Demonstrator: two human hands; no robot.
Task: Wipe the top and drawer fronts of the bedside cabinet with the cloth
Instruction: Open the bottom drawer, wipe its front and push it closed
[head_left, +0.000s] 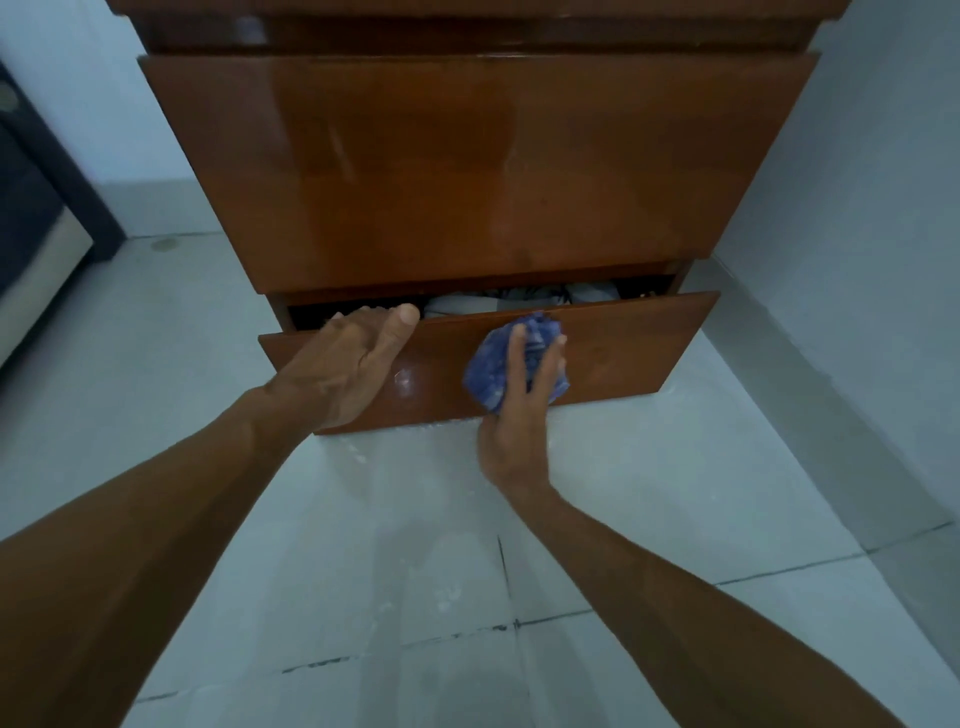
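A glossy brown wooden bedside cabinet (467, 166) fills the upper middle of the head view. Its bottom drawer (634, 348) is pulled partly out, with grey folded fabric visible inside. My left hand (343, 364) rests over the top edge of that drawer front at its left end, fingers hooked inside. My right hand (519, 415) presses a crumpled blue cloth (493, 364) flat against the middle of the bottom drawer front. The large upper drawer front is closed. The cabinet's top surface is out of sight above the frame.
Pale tiled floor (467, 571) with dark grout lines spreads below the cabinet. A white wall (857, 234) stands close on the right. A dark piece of furniture with a beige panel (36, 234) sits at the left edge.
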